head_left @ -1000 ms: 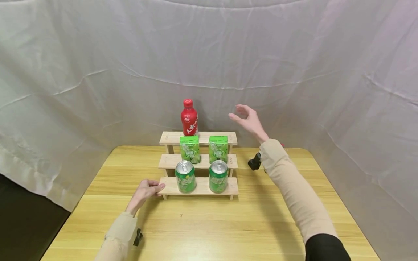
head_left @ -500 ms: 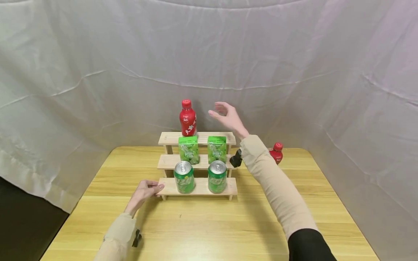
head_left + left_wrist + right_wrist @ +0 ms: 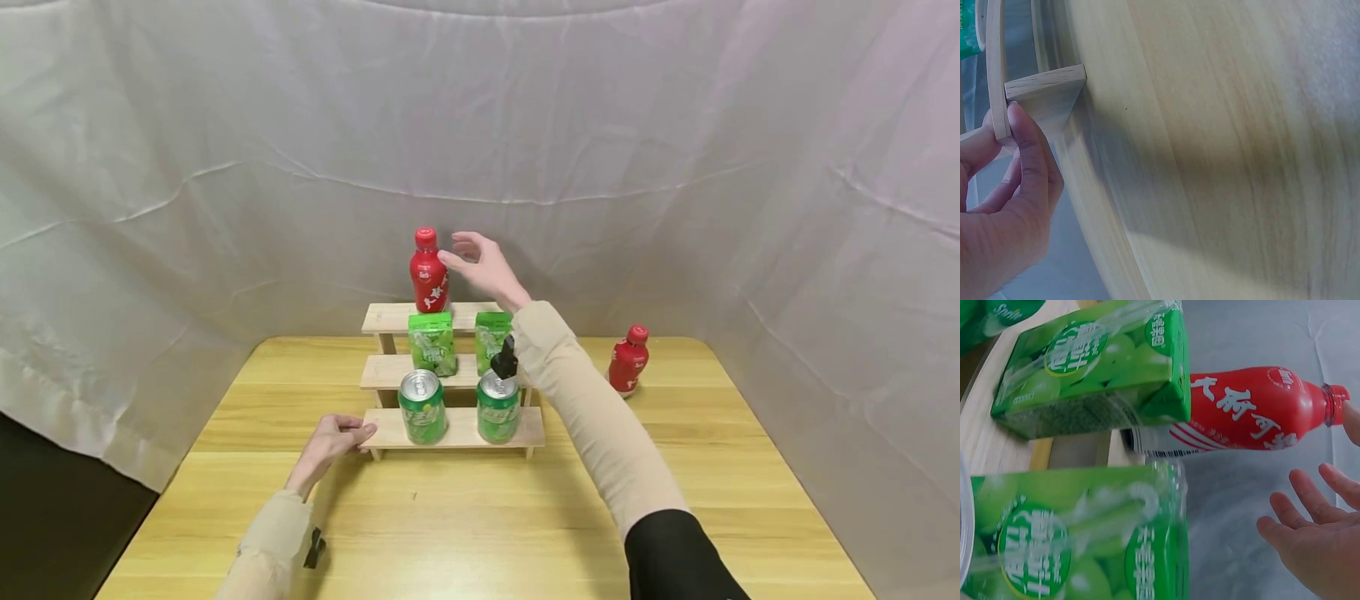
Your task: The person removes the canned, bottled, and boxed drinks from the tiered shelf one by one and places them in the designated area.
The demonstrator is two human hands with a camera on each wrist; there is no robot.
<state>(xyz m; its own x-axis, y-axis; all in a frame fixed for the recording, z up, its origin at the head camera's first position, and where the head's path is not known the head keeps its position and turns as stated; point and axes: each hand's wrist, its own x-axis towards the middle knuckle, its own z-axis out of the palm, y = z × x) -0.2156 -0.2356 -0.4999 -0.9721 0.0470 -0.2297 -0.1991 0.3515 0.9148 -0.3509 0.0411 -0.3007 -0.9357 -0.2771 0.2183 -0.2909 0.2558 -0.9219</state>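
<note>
A three-step wooden display rack (image 3: 459, 425) stands on the table. My left hand (image 3: 333, 442) pinches the left end of its lowest board between thumb and fingers, as the left wrist view (image 3: 1016, 194) also shows. On the top board stands a red bottle (image 3: 430, 275). Beside that bottle, with spread fingers and holding nothing, is my right hand (image 3: 483, 265); in the right wrist view its thumb overlaps the cap (image 3: 1337, 405). The middle board bears two green juice cartons (image 3: 432, 343), the right one partly covered by my wrist. Two green soda cans (image 3: 423, 407) stand on the lowest board.
Another red bottle (image 3: 628, 362) stands on the table (image 3: 480, 525) to the right of the rack. A grey curtain (image 3: 480, 125) hangs behind and along both sides. My right forearm (image 3: 592, 417) crosses over the rack's right end.
My right hand has moved left over the top board to the red bottle there. The bottle on the right of the table has come into view from behind my forearm. My left hand stays put.
</note>
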